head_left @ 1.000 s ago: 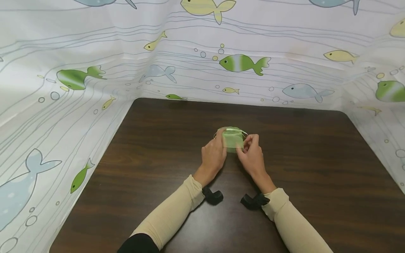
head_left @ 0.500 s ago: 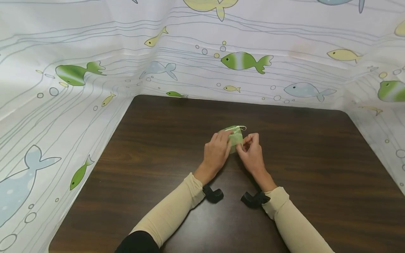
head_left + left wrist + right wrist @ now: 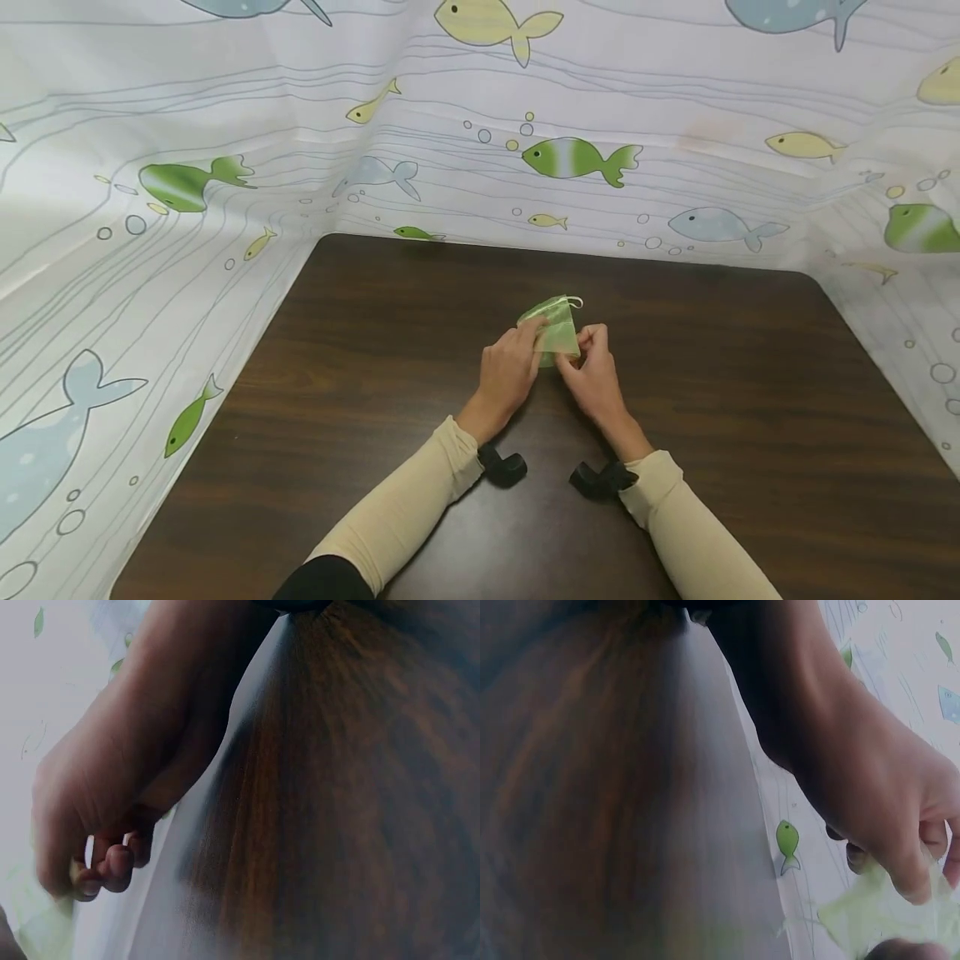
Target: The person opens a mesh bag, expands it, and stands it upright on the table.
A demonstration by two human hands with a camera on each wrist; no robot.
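Note:
A small sheer green drawstring pouch [image 3: 558, 333] is held above the dark tabletop in the head view, tilted, with a pale cord loop at its top right. My left hand [image 3: 508, 375] grips its left side, the fingertips lying against the see-through fabric. At the lower right corner, my right hand [image 3: 592, 371] pinches the pouch between thumb and fingers. In the right wrist view, the blurred pouch [image 3: 874, 915] hangs from the right hand [image 3: 877, 795]. The left wrist view has the left hand [image 3: 112, 780] with curled fingers and only a faint patch of green. Whether the pouch contains anything cannot be told.
A dark brown wooden table [image 3: 375, 333] lies under both arms. White fish-printed curtain [image 3: 450, 167] surrounds its back and sides. Both wrists carry black camera mounts [image 3: 504, 468] over cream sleeves.
The left hand has shifted from the pouch's upper left corner down its left side. The pouch has tilted, bunched, then spread wider again. The right hand keeps its pinch, nearly in place.

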